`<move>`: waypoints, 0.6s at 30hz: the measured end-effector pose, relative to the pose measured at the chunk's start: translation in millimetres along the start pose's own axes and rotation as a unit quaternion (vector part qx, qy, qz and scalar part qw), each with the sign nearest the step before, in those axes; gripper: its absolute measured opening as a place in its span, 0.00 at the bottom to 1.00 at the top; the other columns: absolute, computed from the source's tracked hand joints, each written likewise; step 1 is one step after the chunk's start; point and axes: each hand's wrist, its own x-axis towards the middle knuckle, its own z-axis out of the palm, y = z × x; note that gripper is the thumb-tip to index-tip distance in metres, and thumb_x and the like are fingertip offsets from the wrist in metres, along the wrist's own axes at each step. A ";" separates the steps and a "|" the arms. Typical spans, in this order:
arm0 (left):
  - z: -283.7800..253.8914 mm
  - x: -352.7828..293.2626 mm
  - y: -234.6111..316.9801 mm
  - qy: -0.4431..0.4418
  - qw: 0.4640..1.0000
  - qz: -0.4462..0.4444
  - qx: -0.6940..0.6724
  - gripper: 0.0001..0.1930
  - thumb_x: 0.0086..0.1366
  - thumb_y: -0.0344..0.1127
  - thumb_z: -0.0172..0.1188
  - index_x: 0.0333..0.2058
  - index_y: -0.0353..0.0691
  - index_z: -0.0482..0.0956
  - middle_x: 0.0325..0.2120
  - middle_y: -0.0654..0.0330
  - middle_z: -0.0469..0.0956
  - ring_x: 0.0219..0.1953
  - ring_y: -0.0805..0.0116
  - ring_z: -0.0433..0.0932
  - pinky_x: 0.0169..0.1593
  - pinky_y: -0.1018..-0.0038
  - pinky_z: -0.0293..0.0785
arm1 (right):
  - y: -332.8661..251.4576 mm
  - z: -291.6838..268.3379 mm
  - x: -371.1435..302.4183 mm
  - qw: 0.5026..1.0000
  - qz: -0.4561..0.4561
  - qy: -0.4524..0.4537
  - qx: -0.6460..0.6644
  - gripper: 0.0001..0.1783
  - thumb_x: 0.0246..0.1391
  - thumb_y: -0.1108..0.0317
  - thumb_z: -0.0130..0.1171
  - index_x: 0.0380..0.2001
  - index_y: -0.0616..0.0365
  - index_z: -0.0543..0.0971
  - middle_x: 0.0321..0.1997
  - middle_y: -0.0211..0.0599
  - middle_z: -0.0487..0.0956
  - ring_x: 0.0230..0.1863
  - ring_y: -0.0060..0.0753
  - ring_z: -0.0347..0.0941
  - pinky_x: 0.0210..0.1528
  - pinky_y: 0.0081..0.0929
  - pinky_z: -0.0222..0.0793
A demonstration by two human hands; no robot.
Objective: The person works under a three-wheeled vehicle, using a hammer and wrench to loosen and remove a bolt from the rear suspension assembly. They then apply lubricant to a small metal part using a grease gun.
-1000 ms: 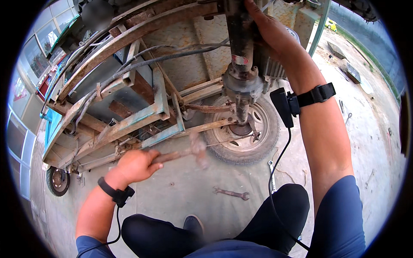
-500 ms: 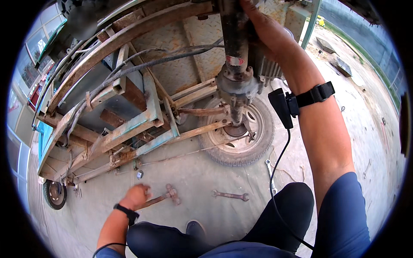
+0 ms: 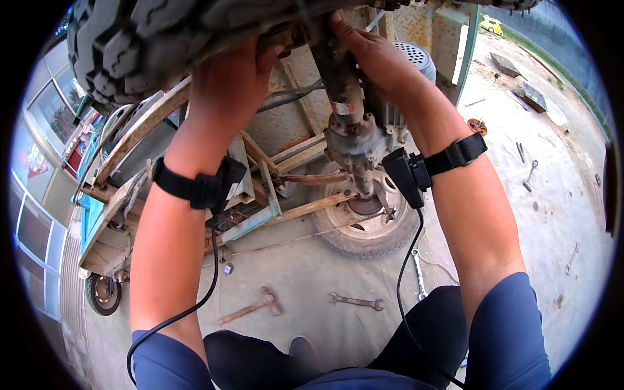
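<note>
A rusty axle tube (image 3: 333, 71) runs down from the top of the view to a grey gear housing (image 3: 354, 140). My right hand (image 3: 376, 58) is wrapped against the tube's upper right side, thumb along it and the other fingers mostly behind. My left hand (image 3: 235, 78) reaches up left of the tube, beneath a large knobbly tyre (image 3: 149, 45). Its thumb points toward the tube, but its other fingers are hidden, so its hold cannot be made out. A hammer (image 3: 257, 305) and an open-ended wrench (image 3: 356, 301) lie on the ground below.
The tilted vehicle's rusty frame (image 3: 296, 207) spans the left and middle. Another wheel (image 3: 370, 227) sits below the gear housing. A combination wrench (image 3: 418, 273) lies by my right knee. More tools, including a wrench (image 3: 530, 175), are scattered on the concrete at right.
My left hand has risen from beside the hammer's handle to the axle area. My view has shifted, so the large tyre now fills the top left. The right hand stays at the axle tube.
</note>
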 end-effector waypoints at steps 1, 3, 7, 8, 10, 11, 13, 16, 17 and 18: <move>4.0 4.4 -1.9 -0.034 0.999 -0.023 -0.006 0.19 0.69 0.44 0.60 0.52 0.40 0.78 0.43 0.46 0.82 0.47 0.46 0.80 0.47 0.59 0.77 | -0.8 -0.9 -0.8 1.000 0.000 0.001 -0.011 0.42 0.61 0.34 0.55 0.57 0.66 0.75 0.47 0.43 0.81 0.45 0.29 0.77 0.49 0.27 0.74; 11.2 9.2 -7.6 0.041 0.999 0.025 -0.018 0.19 0.68 0.45 0.61 0.52 0.40 0.79 0.42 0.47 0.83 0.45 0.48 0.82 0.47 0.60 0.78 | -2.6 -2.8 -2.9 0.999 0.000 0.003 -0.032 0.44 0.61 0.34 0.55 0.59 0.67 0.74 0.49 0.45 0.81 0.47 0.30 0.77 0.51 0.27 0.74; 12.4 9.2 -12.1 0.079 0.994 0.030 -0.075 0.19 0.67 0.47 0.62 0.52 0.42 0.80 0.41 0.48 0.84 0.46 0.52 0.83 0.48 0.64 0.78 | 0.1 -2.9 -1.3 0.999 -0.012 0.008 -0.035 0.44 0.60 0.34 0.55 0.59 0.68 0.74 0.52 0.48 0.80 0.51 0.32 0.77 0.55 0.29 0.73; 12.4 9.5 -12.6 0.074 0.994 0.027 -0.081 0.19 0.68 0.47 0.62 0.52 0.43 0.80 0.42 0.49 0.84 0.46 0.53 0.83 0.48 0.65 0.78 | -0.4 -3.5 -1.9 0.999 -0.005 0.005 -0.032 0.44 0.61 0.34 0.55 0.59 0.68 0.74 0.52 0.48 0.80 0.51 0.33 0.77 0.55 0.29 0.73; 12.3 8.2 -13.6 0.064 0.993 0.019 -0.092 0.20 0.68 0.47 0.62 0.53 0.43 0.80 0.42 0.50 0.84 0.46 0.54 0.83 0.49 0.66 0.77 | -1.7 -3.6 -2.6 0.999 0.005 -0.002 -0.033 0.44 0.61 0.34 0.55 0.59 0.68 0.74 0.53 0.49 0.80 0.52 0.34 0.77 0.56 0.30 0.72; 12.5 7.7 -14.6 0.060 0.995 0.015 -0.079 0.20 0.68 0.48 0.61 0.53 0.44 0.80 0.43 0.50 0.84 0.46 0.55 0.83 0.50 0.67 0.77 | -2.4 -3.2 -2.9 0.999 0.007 -0.004 -0.037 0.43 0.61 0.35 0.55 0.59 0.68 0.74 0.53 0.49 0.80 0.52 0.34 0.77 0.56 0.29 0.72; 12.0 8.4 -15.5 0.051 0.997 0.010 -0.053 0.20 0.69 0.48 0.60 0.54 0.44 0.80 0.43 0.51 0.84 0.47 0.56 0.83 0.51 0.68 0.76 | -3.6 -2.9 -2.6 0.999 0.006 -0.007 -0.036 0.43 0.61 0.35 0.55 0.59 0.67 0.74 0.54 0.49 0.80 0.52 0.34 0.77 0.56 0.29 0.72; 4.5 13.0 -13.0 0.022 0.996 0.004 -0.084 0.20 0.69 0.49 0.60 0.54 0.45 0.80 0.43 0.51 0.84 0.47 0.56 0.83 0.52 0.68 0.76 | -1.9 -2.7 -1.5 1.000 -0.004 0.001 -0.031 0.46 0.58 0.31 0.55 0.57 0.69 0.76 0.52 0.51 0.80 0.52 0.38 0.77 0.56 0.31 0.71; 2.4 14.5 -12.5 0.020 0.996 0.014 -0.081 0.20 0.69 0.49 0.60 0.54 0.45 0.80 0.43 0.51 0.84 0.48 0.56 0.83 0.52 0.68 0.76 | 0.3 -2.2 -0.8 0.999 -0.011 0.012 -0.033 0.49 0.56 0.28 0.54 0.54 0.70 0.77 0.51 0.52 0.81 0.52 0.41 0.76 0.56 0.33 0.70; 0.5 15.6 -13.1 0.017 0.997 0.024 -0.078 0.20 0.69 0.49 0.59 0.54 0.45 0.80 0.44 0.51 0.84 0.48 0.56 0.83 0.52 0.67 0.76 | 0.8 -1.0 -1.2 0.999 -0.018 0.024 -0.035 0.52 0.53 0.24 0.54 0.52 0.71 0.79 0.49 0.54 0.81 0.52 0.44 0.76 0.56 0.34 0.69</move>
